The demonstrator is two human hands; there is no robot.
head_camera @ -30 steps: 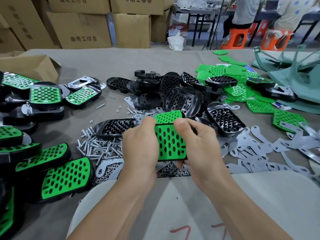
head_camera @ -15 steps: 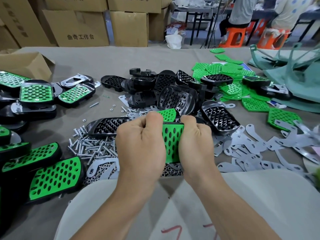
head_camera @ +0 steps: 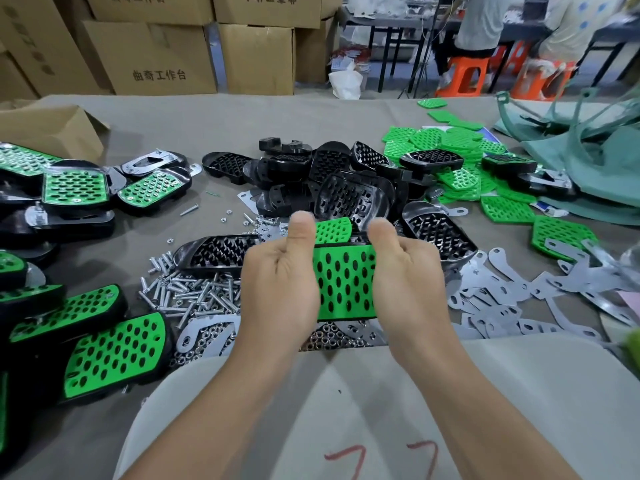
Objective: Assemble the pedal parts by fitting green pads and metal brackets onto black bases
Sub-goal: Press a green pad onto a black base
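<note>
1. Head view: a green pad (head_camera: 344, 282) is held between both hands, above the table (head_camera: 207, 133).
2. The fingers of the left hand (head_camera: 277, 289) are curled round its left edge, those of the right hand (head_camera: 408, 282) round its right edge.
3. Screws (head_camera: 194, 292) are seen left of the left fingers, metal brackets (head_camera: 498, 306) right of the right fingers.

Bright, even light (edges warped)

Bare cloth (head_camera: 214, 126) lies beyond the black bases (head_camera: 329, 178); screws (head_camera: 194, 292), brackets (head_camera: 502, 299) and green pads (head_camera: 450, 143) crowd either side.
</note>
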